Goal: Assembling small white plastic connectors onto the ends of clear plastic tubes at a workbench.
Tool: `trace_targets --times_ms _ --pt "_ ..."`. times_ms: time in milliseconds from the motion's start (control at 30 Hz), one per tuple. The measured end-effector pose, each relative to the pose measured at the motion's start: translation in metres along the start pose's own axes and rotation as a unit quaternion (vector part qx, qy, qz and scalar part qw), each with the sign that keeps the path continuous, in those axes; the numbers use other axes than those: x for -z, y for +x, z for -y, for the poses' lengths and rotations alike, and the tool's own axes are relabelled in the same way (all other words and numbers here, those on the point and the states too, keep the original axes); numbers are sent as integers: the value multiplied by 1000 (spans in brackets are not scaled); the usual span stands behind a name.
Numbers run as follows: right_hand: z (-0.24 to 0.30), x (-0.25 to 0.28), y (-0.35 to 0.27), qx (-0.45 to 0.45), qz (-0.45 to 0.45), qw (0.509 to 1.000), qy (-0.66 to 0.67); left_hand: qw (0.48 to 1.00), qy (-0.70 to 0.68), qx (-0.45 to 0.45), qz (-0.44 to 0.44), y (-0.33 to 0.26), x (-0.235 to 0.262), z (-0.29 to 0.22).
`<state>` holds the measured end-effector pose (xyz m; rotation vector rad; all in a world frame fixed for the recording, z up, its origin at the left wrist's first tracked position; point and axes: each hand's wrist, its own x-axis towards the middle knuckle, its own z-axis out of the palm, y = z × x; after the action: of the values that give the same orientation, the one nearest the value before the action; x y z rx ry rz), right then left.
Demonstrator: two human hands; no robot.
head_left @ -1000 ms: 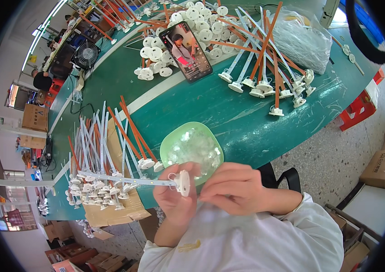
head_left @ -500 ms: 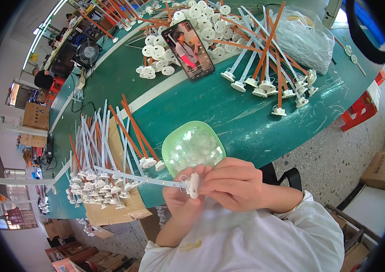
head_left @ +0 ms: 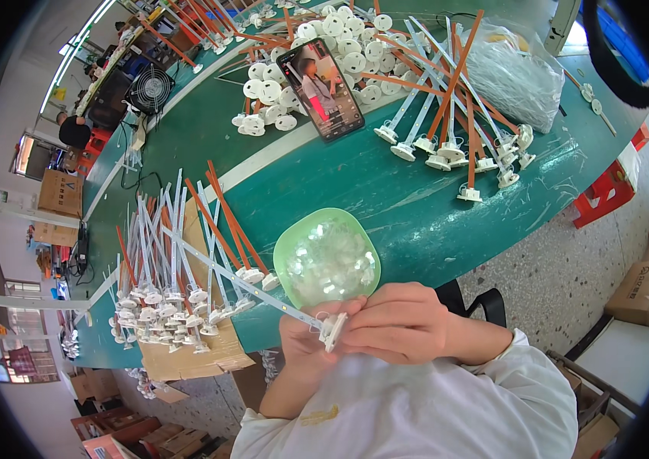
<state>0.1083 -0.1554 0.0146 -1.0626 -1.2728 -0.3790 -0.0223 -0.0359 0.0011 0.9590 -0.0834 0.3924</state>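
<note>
A white round base [head_left: 332,330] with a pale LED strip [head_left: 244,284] attached is held in front of my chest. My left hand [head_left: 305,344] is closed around the base from the left, near where the strip and thin wires join it. My right hand [head_left: 401,325] pinches the same base from the right, fingers curled together. The strip slants up and left from my hands. Just beyond them sits a light green bowl [head_left: 281,264] full of small, clear, shiny pieces. My fingertips hide part of the base.
Strips with white bases [head_left: 167,306] lie bundled on cardboard [head_left: 194,359] at left. A phone [head_left: 320,88] leans against a heap of white discs [head_left: 271,92]. Orange and pale strips [head_left: 454,84] lie at the far right by a clear plastic bag [head_left: 512,84]. The green table [head_left: 416,222] curves away.
The base has tilted in my fingers, and its strip now slants more steeply up to the left. My right hand has shifted slightly downward. Both hands keep hold of the piece.
</note>
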Motion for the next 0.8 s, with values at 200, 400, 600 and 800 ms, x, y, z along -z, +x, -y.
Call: trace_targets --times_ms 200,400,600,800 --pt "5 -9 -6 54 -28 989 -135 996 -91 -2 -23 -4 -14 15" --pt "5 -12 -5 57 -24 985 -161 996 -85 -4 -33 -4 -13 17" --pt "4 -5 -1 -58 -11 998 -7 999 -29 -7 -16 0 -7 5" --pt "4 -3 1 -106 19 994 28 998 -8 27 -54 -2 -10 3"
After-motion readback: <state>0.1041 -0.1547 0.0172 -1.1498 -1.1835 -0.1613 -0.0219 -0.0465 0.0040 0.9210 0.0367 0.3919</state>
